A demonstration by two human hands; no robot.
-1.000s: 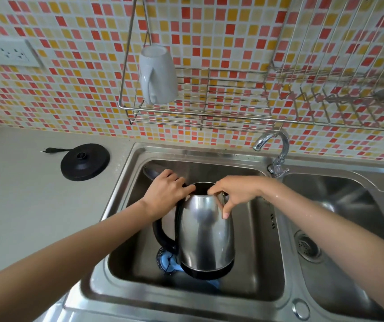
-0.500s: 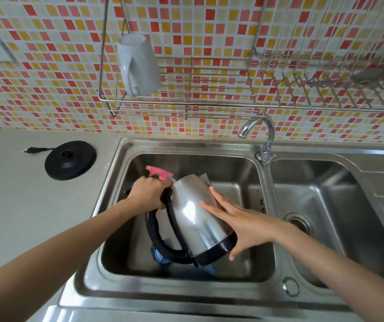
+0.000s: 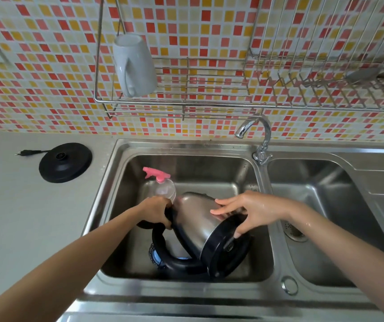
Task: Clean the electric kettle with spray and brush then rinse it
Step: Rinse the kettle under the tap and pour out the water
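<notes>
The steel electric kettle [image 3: 193, 225] with a black handle and black base is tipped far over inside the left sink basin [image 3: 253, 231], its mouth pointing away and down, its underside toward me. My left hand [image 3: 156, 211] grips the top of the handle. My right hand [image 3: 246, 212] holds the kettle's body and base rim. A clear spray bottle [image 3: 163, 189] with a pink trigger lies in the basin behind the kettle. Something blue and dark [image 3: 157, 255] lies under the handle; I cannot tell whether it is the brush.
The black kettle power base [image 3: 65, 161] with its plug sits on the counter to the left. The tap [image 3: 259, 138] stands between the two basins, spout over the left one. Right basin [image 3: 325, 205] has a drain. A wire rack [image 3: 181, 101] with a white mug [image 3: 134, 65] hangs above.
The kettle went from upright to tipped steeply over, mouth down. My right hand slid from the rim to the body and base. The spray bottle behind came into view.
</notes>
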